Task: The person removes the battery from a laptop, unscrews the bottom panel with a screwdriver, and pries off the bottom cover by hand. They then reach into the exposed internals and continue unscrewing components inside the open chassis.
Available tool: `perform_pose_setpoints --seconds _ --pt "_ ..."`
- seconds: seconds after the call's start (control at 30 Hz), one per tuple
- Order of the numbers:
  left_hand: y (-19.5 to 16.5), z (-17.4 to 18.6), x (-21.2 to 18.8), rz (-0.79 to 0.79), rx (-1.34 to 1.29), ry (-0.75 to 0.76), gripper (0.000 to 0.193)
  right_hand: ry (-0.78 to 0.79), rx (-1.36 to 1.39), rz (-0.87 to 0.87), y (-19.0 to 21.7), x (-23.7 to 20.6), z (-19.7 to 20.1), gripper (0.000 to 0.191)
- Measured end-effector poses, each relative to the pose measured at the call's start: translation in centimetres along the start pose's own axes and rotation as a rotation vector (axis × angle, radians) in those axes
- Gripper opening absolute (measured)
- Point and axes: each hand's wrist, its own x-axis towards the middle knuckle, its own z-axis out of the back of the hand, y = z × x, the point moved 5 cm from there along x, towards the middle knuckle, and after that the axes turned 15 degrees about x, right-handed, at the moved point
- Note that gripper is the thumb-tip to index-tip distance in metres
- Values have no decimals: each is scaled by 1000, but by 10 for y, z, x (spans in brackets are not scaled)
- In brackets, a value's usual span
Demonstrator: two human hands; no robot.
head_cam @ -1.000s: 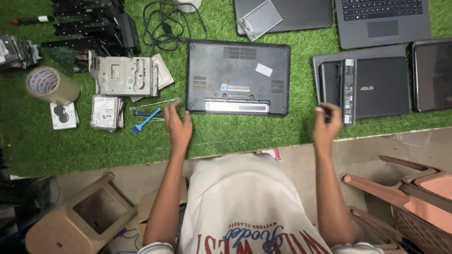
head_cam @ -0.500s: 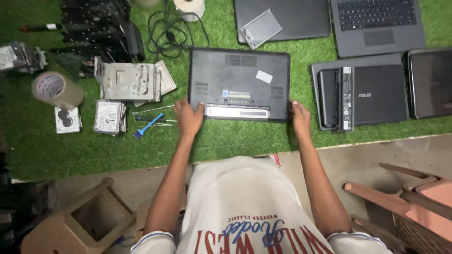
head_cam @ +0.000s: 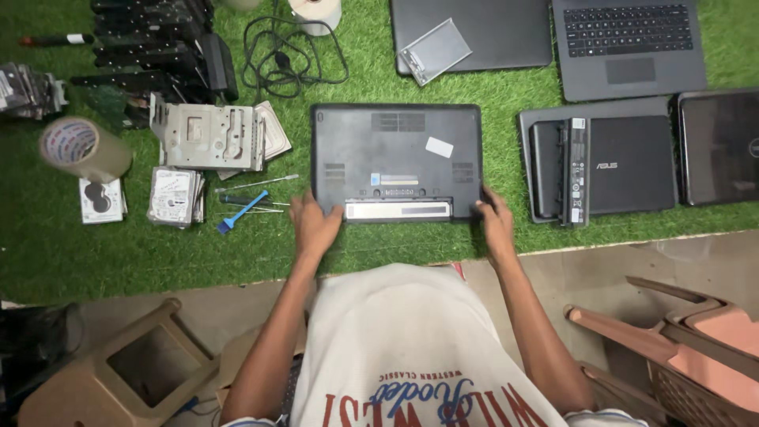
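Left hand (head_cam: 314,227) and right hand (head_cam: 496,221) rested, fingers loosely spread, on near corners of upturned black plastic laptop (head_cam: 396,160) lying on green artificial turf (head_cam: 95,253); neither gripped it.

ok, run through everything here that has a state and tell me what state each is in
Black laptop: shut, underside up, both hands on its near edge.
Left hand: on the near left corner.
Right hand: on the near right corner.
Grey laptop: open, keyboard up.
Tape roll: on its side.
Cable: loosely coiled.
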Motion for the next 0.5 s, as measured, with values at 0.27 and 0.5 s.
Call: perform_pose_setpoints --seconds 0.27,0.5 --pt "8 -1 -33 6 -16 -75 78 5 -7 -17 -15 -9 11 53" --pt "-1 -2 -29 87 -63 -40 77 -15 63 -58 -20 -4 11 55"
